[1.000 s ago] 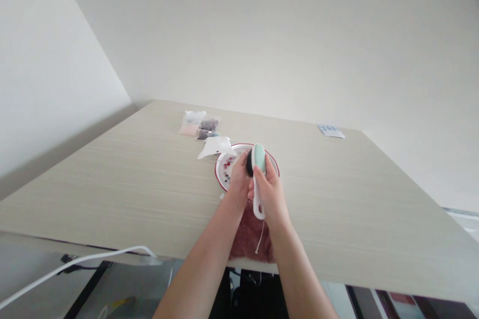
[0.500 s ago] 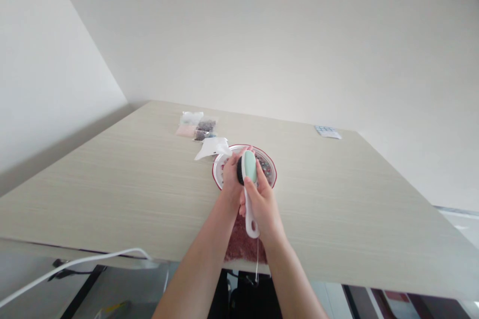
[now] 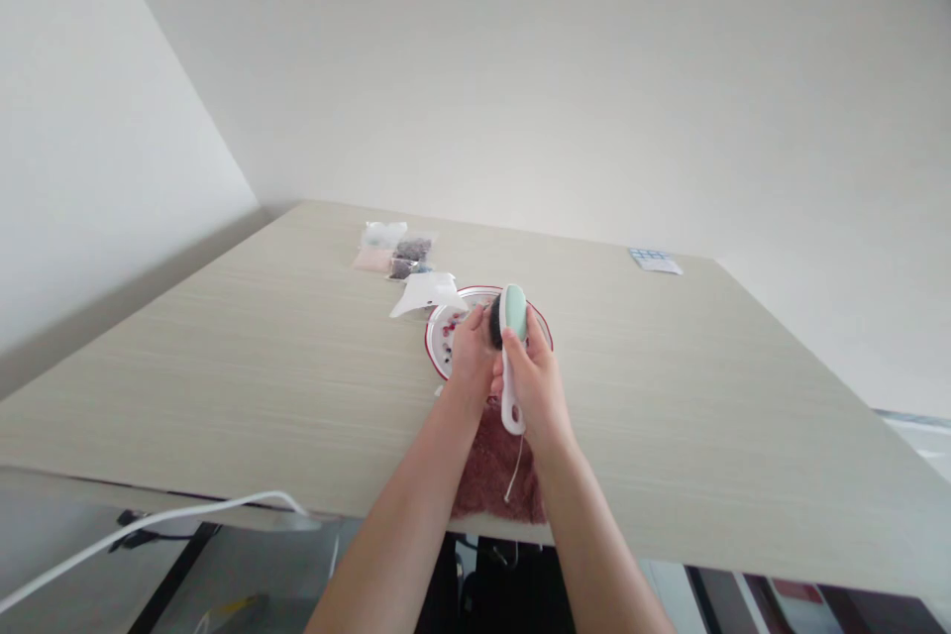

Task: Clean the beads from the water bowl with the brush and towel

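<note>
Raising the mint-white tool (image 3: 514,315) in the right hand (image 3: 536,386).

Left hand (image 3: 472,362), right hand (image 3: 536,391), forearms (image 3: 405,515): bare, slim.

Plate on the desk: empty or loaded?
Loaded: small red and dark pieces lie on the red-rimmed white plate, left of the left hand; that hand, the right hand and the mint-and-white handheld tool hide the rest.

Room right of red-rimmed plate (image 3: 438,357) on tabletop (image 3: 669,396); plastic sheet (image 3: 425,295) blocks far-left rim.
</note>
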Action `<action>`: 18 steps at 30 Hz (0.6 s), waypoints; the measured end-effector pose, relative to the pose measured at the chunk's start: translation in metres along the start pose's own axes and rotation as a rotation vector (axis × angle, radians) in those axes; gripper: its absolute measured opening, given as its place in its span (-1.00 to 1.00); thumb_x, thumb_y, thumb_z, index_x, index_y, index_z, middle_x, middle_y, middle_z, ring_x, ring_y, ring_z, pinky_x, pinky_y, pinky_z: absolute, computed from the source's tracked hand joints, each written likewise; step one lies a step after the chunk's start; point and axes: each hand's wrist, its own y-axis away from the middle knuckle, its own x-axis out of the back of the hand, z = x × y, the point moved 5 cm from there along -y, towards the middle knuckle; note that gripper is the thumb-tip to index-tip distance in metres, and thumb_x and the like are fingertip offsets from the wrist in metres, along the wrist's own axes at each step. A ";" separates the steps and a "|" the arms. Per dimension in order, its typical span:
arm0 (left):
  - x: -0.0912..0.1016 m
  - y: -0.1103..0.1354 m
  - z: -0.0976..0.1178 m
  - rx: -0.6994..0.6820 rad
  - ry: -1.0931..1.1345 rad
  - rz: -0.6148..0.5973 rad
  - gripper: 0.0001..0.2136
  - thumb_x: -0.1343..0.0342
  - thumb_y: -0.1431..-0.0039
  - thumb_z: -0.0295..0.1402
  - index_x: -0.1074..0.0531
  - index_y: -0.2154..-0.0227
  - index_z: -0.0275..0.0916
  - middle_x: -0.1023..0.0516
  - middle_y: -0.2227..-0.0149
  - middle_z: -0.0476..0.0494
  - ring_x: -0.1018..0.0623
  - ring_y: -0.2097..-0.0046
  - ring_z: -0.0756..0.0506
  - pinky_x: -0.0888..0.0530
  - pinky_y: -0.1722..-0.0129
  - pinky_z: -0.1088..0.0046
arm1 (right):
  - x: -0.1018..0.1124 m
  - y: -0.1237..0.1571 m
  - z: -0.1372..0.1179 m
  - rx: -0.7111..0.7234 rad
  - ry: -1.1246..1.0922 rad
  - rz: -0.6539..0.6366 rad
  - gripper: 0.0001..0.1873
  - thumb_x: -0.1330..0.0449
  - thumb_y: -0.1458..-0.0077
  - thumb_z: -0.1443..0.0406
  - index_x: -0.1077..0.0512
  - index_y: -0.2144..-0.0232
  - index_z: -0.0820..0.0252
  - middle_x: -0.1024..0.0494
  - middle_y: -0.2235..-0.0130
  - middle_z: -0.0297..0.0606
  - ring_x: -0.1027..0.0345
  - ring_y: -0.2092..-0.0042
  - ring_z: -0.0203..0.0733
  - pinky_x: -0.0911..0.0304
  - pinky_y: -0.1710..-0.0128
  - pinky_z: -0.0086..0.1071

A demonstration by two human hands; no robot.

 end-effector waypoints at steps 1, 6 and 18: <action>0.001 0.000 0.001 -0.009 0.027 0.011 -0.59 0.30 -0.19 -0.29 -0.36 0.10 -0.35 -0.56 0.36 -0.19 -0.52 0.16 -0.15 -0.42 0.14 0.32 | -0.001 0.002 0.001 -0.016 -0.001 -0.023 -0.25 -0.07 -0.04 0.19 0.18 -0.21 0.01 -0.25 0.74 -0.58 -0.10 0.78 -0.41 -0.06 0.80 -0.59; 0.001 -0.002 0.010 -0.133 0.092 -0.016 -0.60 0.25 -0.19 -0.27 -0.35 0.11 -0.41 -0.51 0.15 -0.27 -0.44 0.02 -0.14 -0.35 0.03 0.34 | -0.005 0.022 -0.003 -0.039 -0.162 -0.159 -0.23 -0.09 -0.02 0.16 0.15 -0.21 0.04 -0.26 0.72 -0.55 -0.05 0.76 -0.45 -0.01 0.80 -0.61; -0.004 0.008 0.011 -0.120 0.146 -0.210 -0.55 0.24 -0.15 -0.16 -0.34 0.05 -0.30 -0.36 -0.05 -0.22 -0.31 -0.11 -0.17 -0.32 -0.01 0.27 | 0.005 0.029 -0.015 -0.008 -0.116 -0.054 -0.28 -0.08 -0.04 0.15 0.11 -0.20 0.00 -0.26 0.72 -0.52 -0.06 0.75 -0.43 0.00 0.79 -0.59</action>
